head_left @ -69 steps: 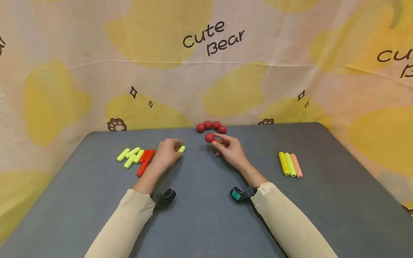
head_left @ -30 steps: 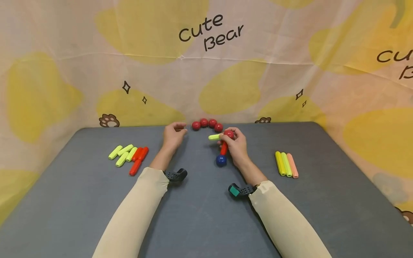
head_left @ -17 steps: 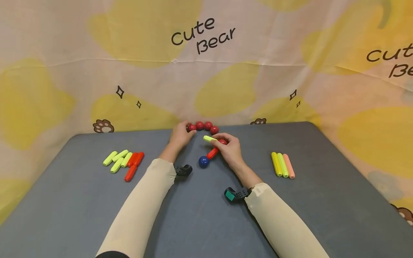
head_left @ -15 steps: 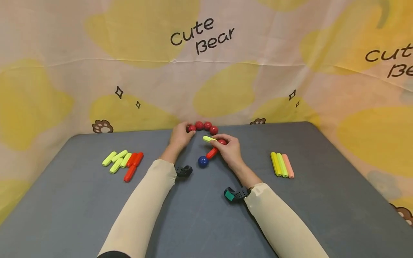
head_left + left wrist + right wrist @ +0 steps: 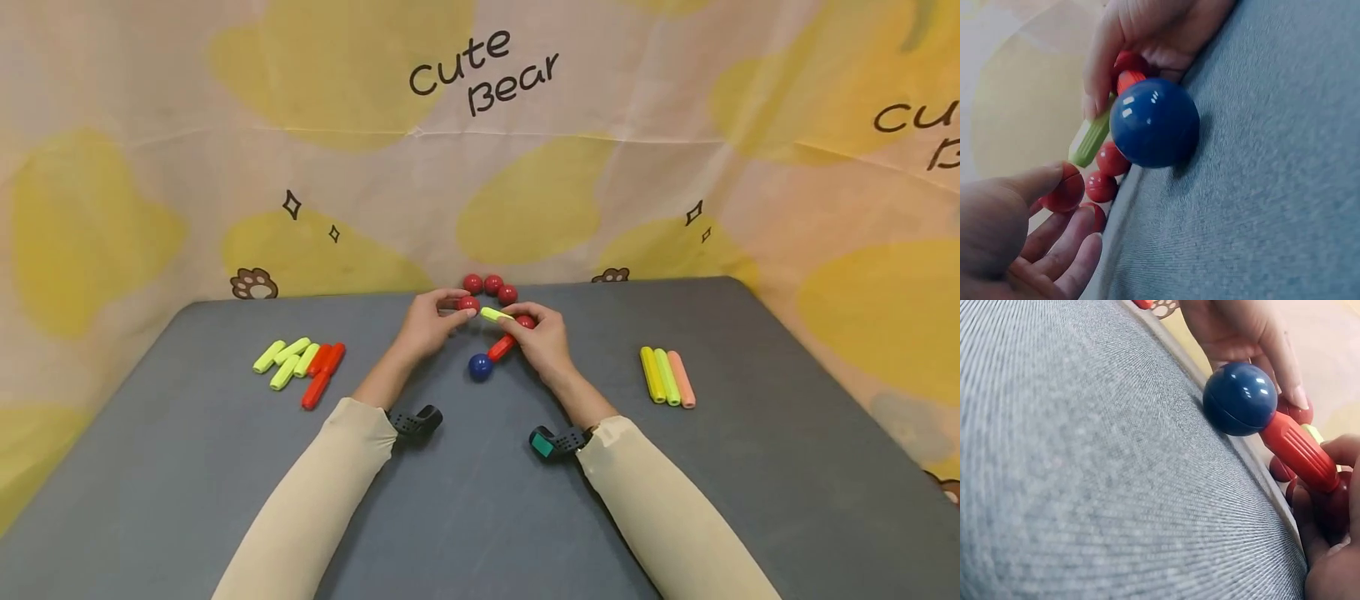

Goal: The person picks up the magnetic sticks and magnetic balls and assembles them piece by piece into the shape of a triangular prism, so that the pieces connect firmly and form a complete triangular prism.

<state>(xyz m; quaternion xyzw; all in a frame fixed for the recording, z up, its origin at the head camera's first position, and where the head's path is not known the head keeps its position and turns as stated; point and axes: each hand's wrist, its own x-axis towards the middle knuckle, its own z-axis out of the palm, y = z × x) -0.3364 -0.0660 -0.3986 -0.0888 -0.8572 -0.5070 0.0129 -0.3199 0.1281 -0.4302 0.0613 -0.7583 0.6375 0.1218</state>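
Left hand [image 5: 427, 326] pinches red ball [image 5: 468, 305]. Right hand [image 5: 544, 340] grips second ball [image 5: 527, 322]; lime rod [image 5: 495, 315] between hands, red rod [image 5: 501, 347] running to blue ball [image 5: 481, 367] on hands' near side.

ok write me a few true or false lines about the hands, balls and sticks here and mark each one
1. The left hand holds a red ball. True.
2. The right hand holds nothing. False: it holds another red ball.
3. Three loose red balls lie beyond the hands. True.
4. The blue ball is joined to a green stick. False: it is joined to a red stick.
5. The three sticks at the right lie side by side. True.
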